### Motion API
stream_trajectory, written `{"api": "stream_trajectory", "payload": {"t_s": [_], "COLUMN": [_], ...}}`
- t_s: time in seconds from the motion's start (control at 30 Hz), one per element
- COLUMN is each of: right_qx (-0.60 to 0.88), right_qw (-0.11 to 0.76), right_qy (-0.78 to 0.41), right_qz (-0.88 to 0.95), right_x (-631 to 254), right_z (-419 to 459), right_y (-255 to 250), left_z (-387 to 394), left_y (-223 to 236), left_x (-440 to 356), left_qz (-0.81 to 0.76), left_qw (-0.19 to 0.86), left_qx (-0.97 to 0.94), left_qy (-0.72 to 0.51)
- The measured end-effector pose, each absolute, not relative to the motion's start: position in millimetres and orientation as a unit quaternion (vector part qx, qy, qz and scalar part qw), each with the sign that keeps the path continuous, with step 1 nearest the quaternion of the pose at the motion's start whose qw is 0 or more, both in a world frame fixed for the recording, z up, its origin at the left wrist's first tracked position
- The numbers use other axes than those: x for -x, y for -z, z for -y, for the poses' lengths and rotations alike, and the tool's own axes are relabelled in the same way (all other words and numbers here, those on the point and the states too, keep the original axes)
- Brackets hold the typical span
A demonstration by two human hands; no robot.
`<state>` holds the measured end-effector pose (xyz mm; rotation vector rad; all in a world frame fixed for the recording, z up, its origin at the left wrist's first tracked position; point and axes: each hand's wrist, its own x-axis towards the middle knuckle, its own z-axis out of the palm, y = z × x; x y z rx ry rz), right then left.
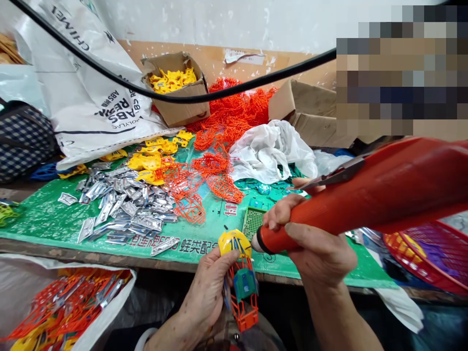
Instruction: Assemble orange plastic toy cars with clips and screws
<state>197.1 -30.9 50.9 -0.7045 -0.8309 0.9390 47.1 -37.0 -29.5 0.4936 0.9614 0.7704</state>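
- The left hand [208,282] is clamped on a small assembly: a glossy yellow plastic shell [234,241], a dark green plastic block [244,283] and an orange plastic lattice frame [248,312]. The thumb lies over the shell; the other fingers are largely hidden.
- The right hand [314,243] is wrapped around a thick red cylindrical tool [329,209] with a black ring [261,240] near its pale tip. Whether the tip touches the shell, I cannot tell.
- The assembly is in front of the table's edge, unsupported except by the left hand. A loose thumb could let it twist or drop.
- A tilted tool could skid off the shell's curve towards the left thumb, probably the likeliest mishap.
- The lattice looks thin; squeezing too hard might bend it.
- The green plastic table sheet [40,209] ends just behind the 2 hands. A green perforated tray [252,225] sits close beyond the tool's tip, so a forward swing could knock it.
- Open room lies mainly towards the body; leftward, loose silver flat pieces [127,209] crowd the sheet.
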Motion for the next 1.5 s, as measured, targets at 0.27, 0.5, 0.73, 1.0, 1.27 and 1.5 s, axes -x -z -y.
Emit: {"api": "stream_trajectory", "payload": {"t_s": [0.27, 0.5, 0.73, 1.0, 1.27, 1.5], "right_qx": [0.376, 0.397, 0.364, 0.377, 0.439, 0.444], "right_qw": [0.717, 0.69, 0.702, 0.779, 0.757, 0.755], "right_qy": [-0.404, -0.396, -0.407, -0.311, -0.28, -0.276], "right_qz": [0.425, 0.457, 0.458, 0.392, 0.394, 0.395], "right_x": [-199, -200, -199, -221, -227, -225], "right_z": [32, 32, 31, 5, -32, -38], "right_y": [-37, -27, -26, -40, -12, -2], "left_z": [34, 32, 32, 21, 14, 16], "left_y": [27, 29, 34, 22, 23, 26], "left_x": [-51, -52, -49, -35, -29, -33], "left_qz": [-0.463, -0.477, -0.451, -0.432, -0.39, -0.411], "left_qw": [0.789, 0.789, 0.801, 0.824, 0.845, 0.835], "left_qx": [-0.176, -0.168, -0.173, -0.234, -0.278, -0.269], "left_qy": [-0.362, -0.35, -0.354, -0.284, -0.238, -0.25]}}
